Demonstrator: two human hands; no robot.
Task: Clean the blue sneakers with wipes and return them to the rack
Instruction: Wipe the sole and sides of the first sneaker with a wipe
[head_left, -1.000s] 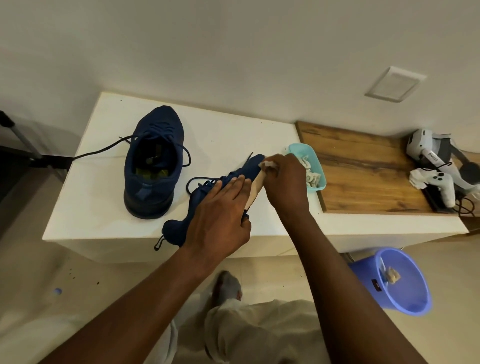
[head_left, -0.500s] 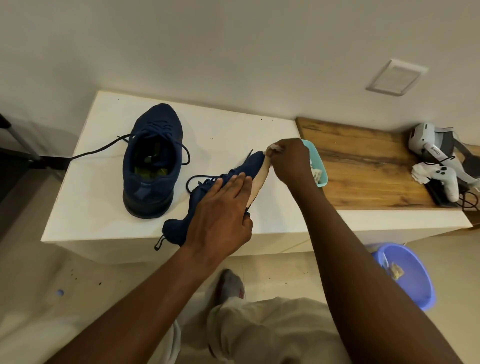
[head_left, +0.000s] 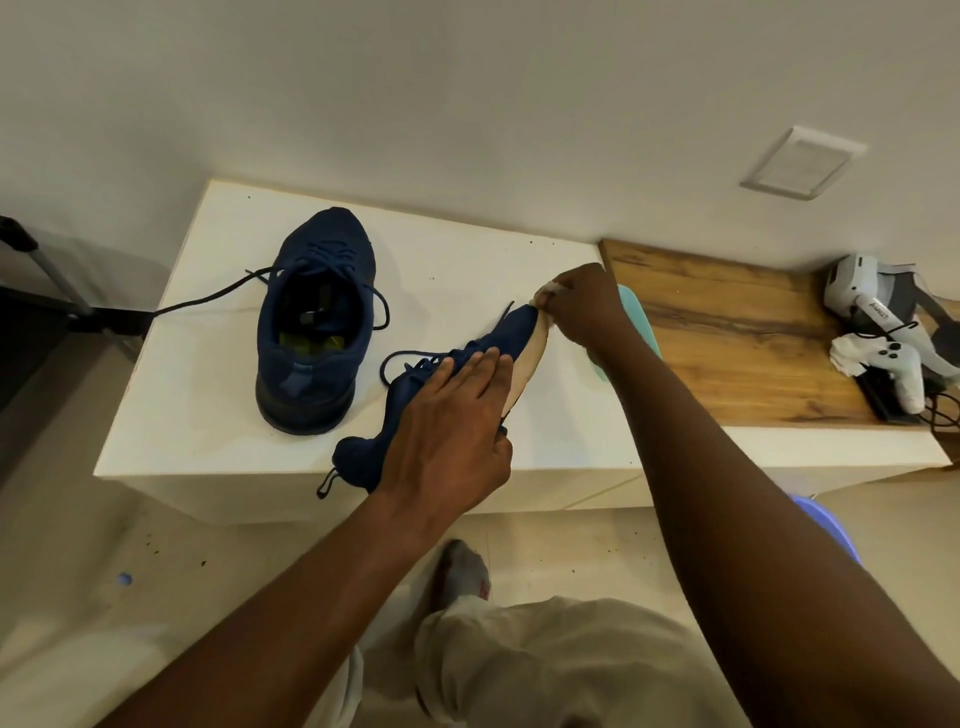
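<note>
One blue sneaker (head_left: 314, 317) stands upright on the white cabinet top (head_left: 467, 270), toe toward the wall. The second blue sneaker (head_left: 498, 340) lies on its side near the front edge, its pale sole facing right. My left hand (head_left: 449, 431) holds this sneaker around its middle, fingers laid over the laces and thumb under the sole. My right hand (head_left: 584, 306) pinches a white wipe (head_left: 545, 291) against the toe end of the sole. Most of the wipe is hidden in my fingers.
A teal tray (head_left: 641, 322) sits behind my right forearm beside a wooden top (head_left: 727, 332). White controllers and a headset (head_left: 883, 332) lie at the far right. A blue bin (head_left: 831, 530) stands on the floor under my right arm. A black cable runs off left.
My right hand has slid the wipe along the sole from the middle up to the toe. My left hand and the sneaker have stayed put.
</note>
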